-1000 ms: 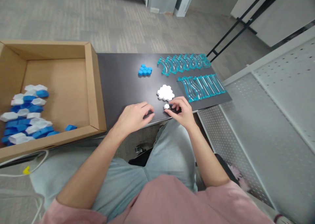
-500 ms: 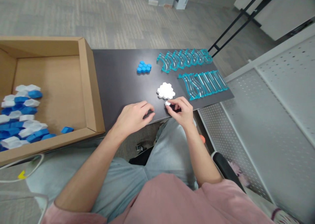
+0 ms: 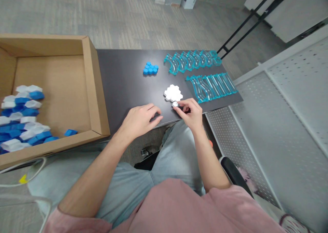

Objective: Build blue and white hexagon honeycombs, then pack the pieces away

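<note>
My right hand (image 3: 190, 113) pinches a small white hexagon piece (image 3: 175, 104) and holds it against the near edge of a cluster of white hexagons (image 3: 173, 93) on the dark table (image 3: 125, 82). My left hand (image 3: 139, 119) rests on the table's near edge, fingers loosely curled and lying flat, holding nothing I can see. A small cluster of blue hexagons (image 3: 150, 68) lies farther back on the table.
A large cardboard box (image 3: 94, 86) stands on the left, with a pile of blue and white blocks (image 3: 20, 118) inside. Two rows of clear teal track pieces (image 3: 202, 72) lie at the table's right. A white perforated panel (image 3: 276, 123) is on the right.
My right hand has carried the white hexagon a short way forward, from the table's edge up to the white cluster. My left hand has barely moved.
</note>
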Motion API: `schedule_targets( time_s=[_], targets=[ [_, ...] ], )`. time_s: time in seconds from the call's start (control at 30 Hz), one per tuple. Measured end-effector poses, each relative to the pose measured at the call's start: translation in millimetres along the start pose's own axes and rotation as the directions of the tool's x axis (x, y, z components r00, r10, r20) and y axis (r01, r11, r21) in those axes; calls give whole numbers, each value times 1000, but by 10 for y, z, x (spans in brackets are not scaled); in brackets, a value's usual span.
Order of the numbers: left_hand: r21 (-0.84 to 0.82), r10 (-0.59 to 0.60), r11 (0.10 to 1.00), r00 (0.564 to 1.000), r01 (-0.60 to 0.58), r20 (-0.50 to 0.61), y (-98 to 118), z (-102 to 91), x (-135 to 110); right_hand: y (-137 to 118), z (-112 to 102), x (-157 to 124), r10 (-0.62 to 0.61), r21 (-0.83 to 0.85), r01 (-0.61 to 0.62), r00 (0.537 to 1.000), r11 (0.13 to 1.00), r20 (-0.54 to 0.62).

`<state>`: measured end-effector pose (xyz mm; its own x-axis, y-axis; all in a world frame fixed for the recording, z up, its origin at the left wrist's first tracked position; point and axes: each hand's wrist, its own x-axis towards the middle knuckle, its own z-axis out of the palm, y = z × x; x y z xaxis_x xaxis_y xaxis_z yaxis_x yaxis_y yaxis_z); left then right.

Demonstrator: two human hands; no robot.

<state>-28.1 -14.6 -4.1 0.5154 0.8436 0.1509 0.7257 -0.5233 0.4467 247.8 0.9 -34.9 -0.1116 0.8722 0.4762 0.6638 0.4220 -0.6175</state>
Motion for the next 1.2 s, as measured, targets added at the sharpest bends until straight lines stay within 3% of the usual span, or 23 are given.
schedule_targets(
  time_s=[0.2,1.2],
  targets=[
    [-2,4,1000,1000,-4,0,0,1,5,-19,3,11,-23,52,24,999,998,-25],
    [-3,-10,1000,1000,10,15,13,-7,9,-24,-46,44,-16,-28,16,1000,999,-5]
  ],
)
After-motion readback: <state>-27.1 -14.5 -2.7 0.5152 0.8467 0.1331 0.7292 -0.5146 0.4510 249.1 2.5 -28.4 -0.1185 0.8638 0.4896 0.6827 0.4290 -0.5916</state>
